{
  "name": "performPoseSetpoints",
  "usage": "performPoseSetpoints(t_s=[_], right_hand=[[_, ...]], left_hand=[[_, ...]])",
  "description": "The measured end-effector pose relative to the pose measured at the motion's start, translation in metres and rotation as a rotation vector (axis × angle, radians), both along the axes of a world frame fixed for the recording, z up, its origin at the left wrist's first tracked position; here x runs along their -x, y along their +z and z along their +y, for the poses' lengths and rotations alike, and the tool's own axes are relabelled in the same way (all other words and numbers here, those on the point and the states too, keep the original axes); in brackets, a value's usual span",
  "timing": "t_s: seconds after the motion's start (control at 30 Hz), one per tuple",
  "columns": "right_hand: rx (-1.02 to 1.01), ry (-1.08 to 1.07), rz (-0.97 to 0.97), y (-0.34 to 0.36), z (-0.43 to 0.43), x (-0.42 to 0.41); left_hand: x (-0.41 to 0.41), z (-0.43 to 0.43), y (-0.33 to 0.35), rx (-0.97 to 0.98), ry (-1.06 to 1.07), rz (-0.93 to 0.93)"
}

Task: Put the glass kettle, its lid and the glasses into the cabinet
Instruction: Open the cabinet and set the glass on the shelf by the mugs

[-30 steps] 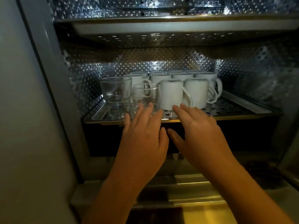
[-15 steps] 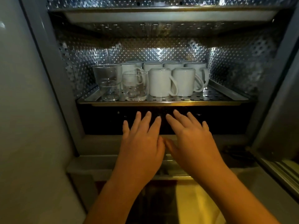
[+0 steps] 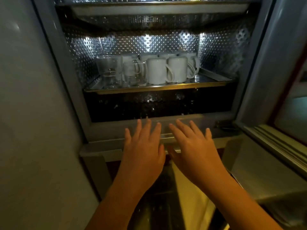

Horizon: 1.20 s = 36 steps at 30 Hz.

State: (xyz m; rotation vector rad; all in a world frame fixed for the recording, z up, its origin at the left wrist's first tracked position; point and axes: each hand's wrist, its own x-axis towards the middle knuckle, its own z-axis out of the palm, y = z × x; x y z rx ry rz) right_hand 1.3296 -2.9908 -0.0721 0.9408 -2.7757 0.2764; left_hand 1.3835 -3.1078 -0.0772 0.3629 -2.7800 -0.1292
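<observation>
Two clear glasses stand at the left front of a perforated metal tray (image 3: 214, 80) inside the open cabinet: a taller glass (image 3: 108, 71) at the far left and a shorter glass (image 3: 134, 74) beside it. My left hand (image 3: 143, 146) and my right hand (image 3: 191, 143) hover side by side in front of the cabinet's lower frame, below the tray, fingers straight and spread, holding nothing. No kettle or lid shows in this view.
Several white mugs (image 3: 166, 70) stand upside down on the same tray, right of the glasses. Another shelf (image 3: 157, 9) sits above. The cabinet door (image 3: 272, 63) stands open at the right. The cabinet walls are dimpled metal.
Both hands have drawn back and down from the tray's front edge to the cabinet's lower frame. The view has pulled away from the cabinet. The glasses stay on the tray.
</observation>
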Motion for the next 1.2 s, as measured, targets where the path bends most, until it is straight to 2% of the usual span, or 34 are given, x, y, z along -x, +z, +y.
performPoseSetpoints(t_s=[0.23,0.43,0.83,1.07,1.2], right_hand=[[0.018,-0.069,-0.025,-0.007,0.040,-0.042],[-0.009,-0.153,-0.035,-0.013,0.085,-0.070],[-0.025,-0.220,-0.084,-0.023,0.171,-0.117],[0.029,-0.211,-0.138,-0.041,0.214,-0.146],[0.108,-0.211,-0.111,-0.044,0.227,-0.162]], left_hand=[[-0.032,0.038,-0.016,-0.085,-0.093,-0.053],[-0.051,0.085,-0.022,-0.095,-0.205,-0.026],[-0.094,0.165,-0.027,-0.113,-0.272,-0.018],[-0.125,0.208,-0.040,-0.122,-0.261,-0.081],[-0.137,0.224,-0.035,-0.091,-0.337,0.096]])
